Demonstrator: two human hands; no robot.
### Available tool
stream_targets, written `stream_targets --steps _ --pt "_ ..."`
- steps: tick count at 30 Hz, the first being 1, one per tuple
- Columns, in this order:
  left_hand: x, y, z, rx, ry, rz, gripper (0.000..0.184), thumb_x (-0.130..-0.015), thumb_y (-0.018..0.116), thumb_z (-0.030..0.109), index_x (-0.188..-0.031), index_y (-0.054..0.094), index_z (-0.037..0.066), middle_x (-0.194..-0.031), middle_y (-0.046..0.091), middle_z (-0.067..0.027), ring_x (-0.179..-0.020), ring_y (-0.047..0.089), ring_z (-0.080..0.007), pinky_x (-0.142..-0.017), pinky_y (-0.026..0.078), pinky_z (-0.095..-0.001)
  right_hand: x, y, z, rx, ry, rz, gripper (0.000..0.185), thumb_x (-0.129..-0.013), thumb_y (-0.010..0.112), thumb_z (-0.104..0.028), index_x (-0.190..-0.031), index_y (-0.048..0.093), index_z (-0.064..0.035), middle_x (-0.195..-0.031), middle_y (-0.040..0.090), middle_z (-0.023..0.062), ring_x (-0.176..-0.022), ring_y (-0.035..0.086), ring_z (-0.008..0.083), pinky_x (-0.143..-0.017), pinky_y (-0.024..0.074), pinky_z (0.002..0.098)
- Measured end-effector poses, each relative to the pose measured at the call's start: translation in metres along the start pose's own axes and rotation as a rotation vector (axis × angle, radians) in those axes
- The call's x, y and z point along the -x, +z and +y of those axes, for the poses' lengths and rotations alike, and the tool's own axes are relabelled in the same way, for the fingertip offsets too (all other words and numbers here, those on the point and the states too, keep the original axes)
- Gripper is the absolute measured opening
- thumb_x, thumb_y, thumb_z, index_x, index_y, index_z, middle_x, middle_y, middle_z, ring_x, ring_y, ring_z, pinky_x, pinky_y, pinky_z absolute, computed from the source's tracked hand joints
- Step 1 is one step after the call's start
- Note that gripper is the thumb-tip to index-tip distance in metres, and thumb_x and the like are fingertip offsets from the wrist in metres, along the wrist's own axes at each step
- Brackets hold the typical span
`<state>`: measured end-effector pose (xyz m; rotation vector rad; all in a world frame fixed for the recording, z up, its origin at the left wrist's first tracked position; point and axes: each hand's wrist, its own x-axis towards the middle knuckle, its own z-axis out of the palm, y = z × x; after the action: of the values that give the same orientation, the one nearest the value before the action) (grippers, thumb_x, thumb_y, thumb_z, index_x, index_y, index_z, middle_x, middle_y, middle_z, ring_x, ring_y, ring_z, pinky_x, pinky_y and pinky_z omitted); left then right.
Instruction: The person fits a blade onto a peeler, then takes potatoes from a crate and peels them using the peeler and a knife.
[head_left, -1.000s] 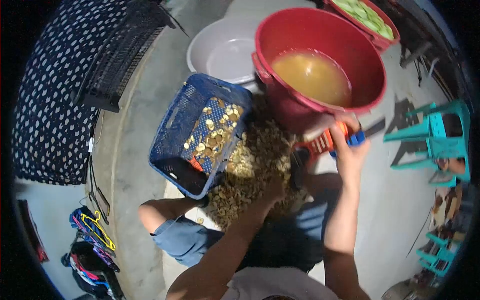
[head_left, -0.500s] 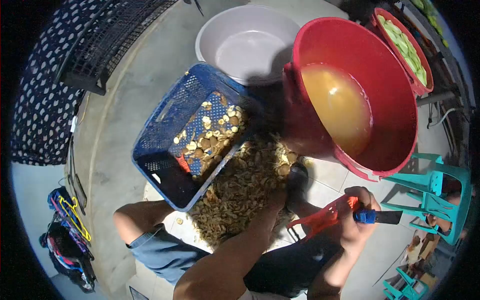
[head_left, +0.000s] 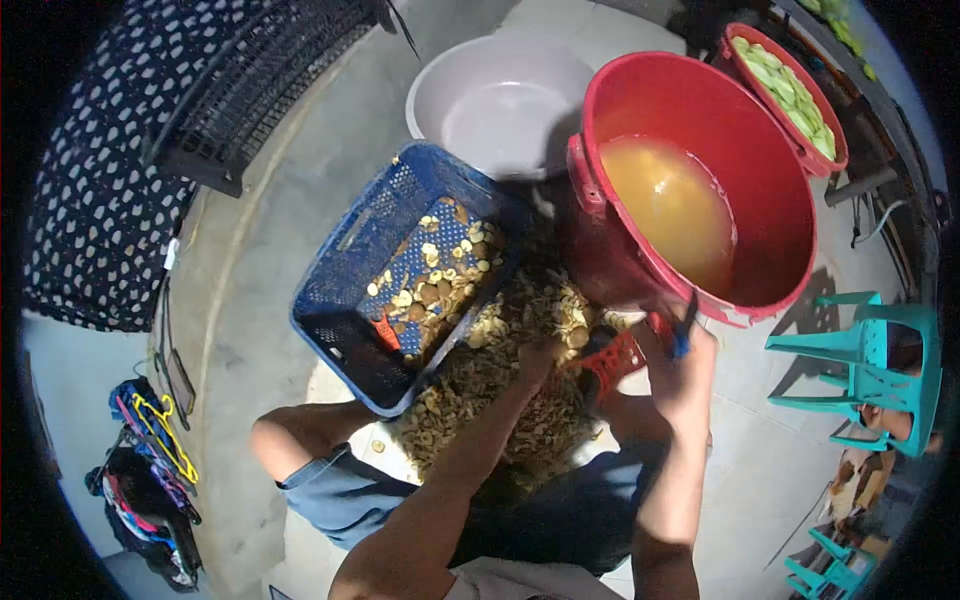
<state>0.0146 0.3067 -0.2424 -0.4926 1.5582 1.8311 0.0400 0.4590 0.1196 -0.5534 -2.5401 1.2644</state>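
My right hand (head_left: 682, 365) is closed round a red slotted plastic tool (head_left: 617, 362) and a knife with a blue handle (head_left: 681, 344). The knife's dark blade (head_left: 692, 306) points up by the red tub. Low over a heap of brown peelings and pale slices (head_left: 480, 410) is my left hand (head_left: 540, 358), beside the tool's far end. Its fingers are in shadow, so I cannot make out their grip. Left of the heap, a blue crate (head_left: 335, 262) leans tilted, with round brown pieces and pale cut slices (head_left: 440, 290) inside. An orange plastic piece (head_left: 387, 333) lies there too.
A large red tub (head_left: 770, 200) holds cloudy yellow liquid; a pale basin (head_left: 440, 85) stands behind the crate. Green slices (head_left: 790, 95) fill a red basin at the back right. Teal stools (head_left: 860, 350) stand right, a black crate (head_left: 260, 90) back left.
My right hand has moved up and left with the knife and red tool, toward the heap. The blade now points upward instead of right. The view has shifted slightly.
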Motion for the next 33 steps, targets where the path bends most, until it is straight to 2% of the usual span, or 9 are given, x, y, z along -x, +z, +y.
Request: stream_targets --steps 6,16,19,20,22,24,28,30,33 --pt "0.128 -0.01 0.188 0.397 0.29 0.109 0.027 -0.095 0.046 0.032 -0.096 0.061 0.01 -0.082 0.062 -0.0035 -0.07 0.059 -0.0142 -0.059 0.047 -0.029 0.004 0.025 -0.012 -0.209 -0.085 0.091 0.023 -0.083 0.068 -0.013 -0.103 0.062 -0.0023 -0.086 0.066 0.0179 -0.079 0.065 0.0322 -0.073 0.05 0.0353" --pt "0.241 -0.034 0.215 0.413 0.634 0.247 0.036 -0.095 0.032 0.028 -0.085 0.057 0.004 -0.069 0.059 -0.003 -0.05 0.051 -0.015 -0.041 0.038 -0.0259 0.025 0.088 -0.033 -0.537 -0.386 0.072 0.023 -0.082 0.069 -0.02 -0.095 0.064 -0.0017 -0.083 0.066 0.0091 -0.076 0.063 0.0182 -0.072 0.0495 0.0316" --pt "0.216 -0.105 0.199 0.629 0.651 -0.748 0.042 -0.097 0.032 0.035 -0.093 0.057 0.001 -0.073 0.059 -0.0083 -0.058 0.05 -0.0158 -0.053 0.043 -0.032 0.017 0.097 -0.021 -0.667 -0.317 0.073 0.021 -0.082 0.068 -0.017 -0.095 0.064 -0.0013 -0.082 0.065 0.0047 -0.076 0.061 0.0136 -0.072 0.049 0.0288" --pt "0.225 -0.097 0.202 0.625 0.661 -0.746 0.042 -0.097 0.032 0.035 -0.093 0.057 0.001 -0.073 0.059 -0.0083 -0.058 0.05 -0.0158 -0.053 0.043 -0.032 0.016 0.1 -0.02 -0.638 -0.311 0.088 0.02 -0.081 0.069 -0.016 -0.095 0.064 -0.0011 -0.081 0.065 0.0038 -0.076 0.06 0.0125 -0.072 0.0489 0.0284" --pt "0.253 -0.062 0.205 0.627 0.266 -0.104 0.051 -0.099 0.031 0.048 -0.106 0.055 0.004 -0.087 0.062 -0.0148 -0.074 0.056 -0.0212 -0.068 0.048 -0.0372 0.028 0.111 -0.029 -0.735 -0.228 -0.039 0.02 -0.079 0.071 -0.012 -0.094 0.064 -0.0008 -0.083 0.067 0.0057 -0.078 0.063 0.0143 -0.073 0.0494 0.0296" --pt "0.244 -0.052 0.194 0.851 0.04 -0.312 0.073 -0.093 0.027 0.066 -0.13 0.047 0.007 -0.13 0.049 -0.0231 -0.113 0.05 -0.033 -0.094 0.044 -0.0497 0.036 0.124 -0.03 -0.614 -0.361 -0.066 0.02 -0.08 0.07 -0.013 -0.095 0.065 -0.0005 -0.087 0.069 0.0097 -0.082 0.065 0.0174 -0.075 0.0502 0.0319" --pt "0.227 -0.067 0.177 1.083 0.248 -0.311 0.077 -0.09 0.025 0.07 -0.138 0.043 0.013 -0.134 0.046 -0.02 -0.119 0.047 -0.0335 -0.096 0.043 -0.047 0.039 0.103 -0.019 -0.348 -0.422 0.076 0.019 -0.083 0.064 -0.014 -0.097 0.064 -0.0013 -0.088 0.067 0.0184 -0.086 0.066 0.0345 -0.08 0.0498 0.0379" --pt "0.227 -0.084 0.139 0.981 0.02 -0.885 0.078 -0.09 0.026 0.07 -0.141 0.04 0.014 -0.136 0.044 -0.0201 -0.121 0.045 -0.0343 -0.099 0.041 -0.0492 0.035 0.081 -0.016 -0.389 -0.518 0.126 0.017 -0.083 0.063 -0.014 -0.096 0.064 -0.0016 -0.087 0.067 0.0181 -0.086 0.066 0.0343 -0.077 0.0497 0.0385" --pt "0.246 -0.068 0.084 0.312 -0.255 -0.499 0.06 -0.097 0.036 0.052 -0.141 0.041 0.011 -0.132 0.05 -0.0197 -0.107 0.058 -0.0354 -0.088 0.05 -0.0491 0.023 0.071 -0.014 -0.42 -0.325 0.145 0.017 -0.083 0.064 -0.014 -0.095 0.064 -0.0024 -0.085 0.066 0.0191 -0.085 0.066 0.0343 -0.075 0.0498 0.0389"
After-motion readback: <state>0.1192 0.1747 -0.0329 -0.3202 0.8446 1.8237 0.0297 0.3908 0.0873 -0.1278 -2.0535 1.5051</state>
